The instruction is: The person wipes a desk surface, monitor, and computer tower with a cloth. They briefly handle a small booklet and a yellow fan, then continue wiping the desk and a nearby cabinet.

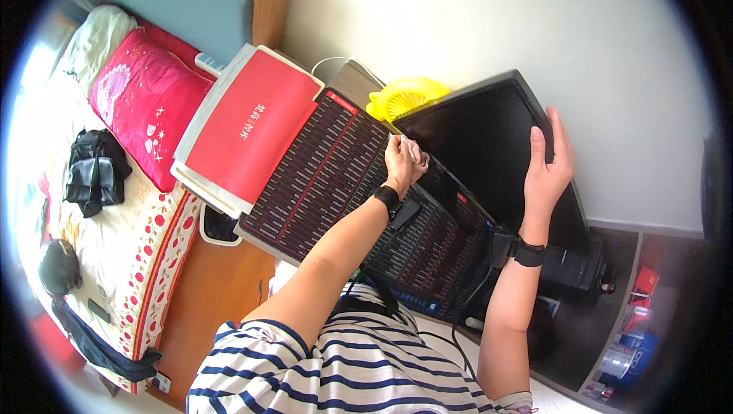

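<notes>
A crumpled pale pink cloth [421, 159] is bunched in my left hand [399, 165], beside the lower left edge of a black flat-screen monitor [469, 133]. The monitor stands tilted in view, its screen dark. On its right edge rests my right hand [550, 167], thumb over the front of the frame and fingers along the outer side. Beneath my left hand and forearm lies a large black desk mat [320, 173] printed with rows of writing. A dark wristband [387, 196] circles my left wrist, and another wristband [528, 253] circles my right.
A white-and-grey case with a red cover [257, 122] stands left of the mat. Behind the monitor is a yellow plastic basket [409, 96]. Black cables [458, 334] hang near my waist. Dark shelving [601, 305] stands right; a bed with a black bag [97, 173] is left.
</notes>
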`<act>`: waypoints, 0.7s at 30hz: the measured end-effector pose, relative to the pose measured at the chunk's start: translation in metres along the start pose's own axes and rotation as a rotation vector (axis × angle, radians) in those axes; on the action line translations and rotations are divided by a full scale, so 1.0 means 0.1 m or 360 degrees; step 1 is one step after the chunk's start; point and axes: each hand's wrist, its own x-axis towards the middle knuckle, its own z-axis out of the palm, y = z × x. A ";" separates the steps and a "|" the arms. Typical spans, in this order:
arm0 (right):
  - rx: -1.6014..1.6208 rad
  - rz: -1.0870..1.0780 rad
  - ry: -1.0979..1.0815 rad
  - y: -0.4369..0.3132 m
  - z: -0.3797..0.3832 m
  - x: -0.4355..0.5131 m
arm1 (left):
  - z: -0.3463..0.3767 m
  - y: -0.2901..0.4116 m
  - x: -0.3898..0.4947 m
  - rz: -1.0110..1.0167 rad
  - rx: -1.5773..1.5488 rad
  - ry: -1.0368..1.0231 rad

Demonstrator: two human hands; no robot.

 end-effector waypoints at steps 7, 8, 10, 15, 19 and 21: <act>0.0257 0.0081 0.0190 0.36 -0.79 -0.65 | -0.08 -1.11 0.16 0.0108 -0.0373 -0.0267; 0.0343 0.0165 0.0187 0.46 -0.89 -0.85 | -0.09 -1.27 0.14 0.0091 -0.0165 -0.0120; 0.0391 0.0406 0.0163 0.68 -1.08 -1.31 | -0.13 -1.52 0.12 0.0057 -0.0209 -0.0212; 0.0665 0.1283 0.0357 1.24 -1.34 -2.59 | -0.18 -2.04 -0.01 -0.0185 0.0154 -0.0154; 0.0875 0.1645 0.0453 1.56 -1.36 -3.44 | -0.14 -2.34 -0.13 -0.0007 -0.0243 -0.0558; 0.0893 0.1788 0.0446 1.66 -1.34 -3.77 | -0.06 -2.40 -0.26 -0.0214 0.0133 -0.0336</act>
